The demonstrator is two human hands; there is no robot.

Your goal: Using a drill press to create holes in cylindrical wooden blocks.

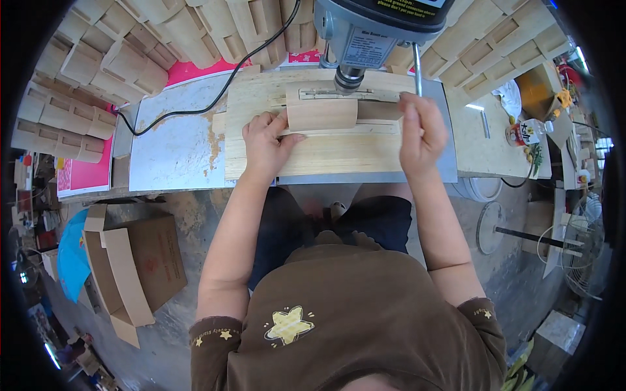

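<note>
My left hand [266, 142] presses on a small curved wooden piece [321, 114] that lies on a light wooden board [261, 98] under the chuck [349, 79] of a grey drill press [365, 32]. The thumb lies along the piece's lower edge. My right hand [420, 133] is closed around the thin metal feed lever [417, 68] of the drill press, to the right of the piece.
Stacks of similar curved wooden pieces [98, 72] fill the bench at the back left and the back right [502, 39]. A black cable [215, 98] crosses the grey bench top [169, 143]. An open cardboard box [130, 267] sits on the floor at left; a fan [580, 241] at right.
</note>
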